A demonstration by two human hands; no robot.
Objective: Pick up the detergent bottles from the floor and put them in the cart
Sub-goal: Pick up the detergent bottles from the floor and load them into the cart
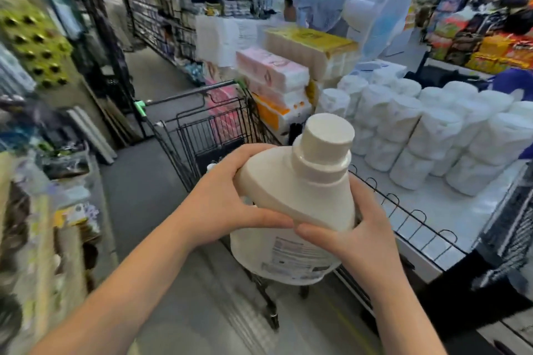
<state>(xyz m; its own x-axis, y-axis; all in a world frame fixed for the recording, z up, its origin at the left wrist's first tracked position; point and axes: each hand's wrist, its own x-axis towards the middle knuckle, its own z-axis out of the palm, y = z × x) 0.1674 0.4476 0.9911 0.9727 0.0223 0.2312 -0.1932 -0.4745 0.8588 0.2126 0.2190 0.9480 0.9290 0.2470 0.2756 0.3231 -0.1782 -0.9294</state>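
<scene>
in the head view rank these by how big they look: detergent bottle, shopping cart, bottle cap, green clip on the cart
1. detergent bottle and shopping cart: similar; the bottle is nearer, so unsure
2. bottle cap
3. green clip

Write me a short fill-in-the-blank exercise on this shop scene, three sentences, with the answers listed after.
1. The white detergent bottle is held by ____ hands, the left hand and the right hand.
2. The bottle's cap is ____ in colour.
3. Beyond the bottle stands a black wire ____ with a green clip on its rim.

Missing words: both (two); white; cart
</scene>
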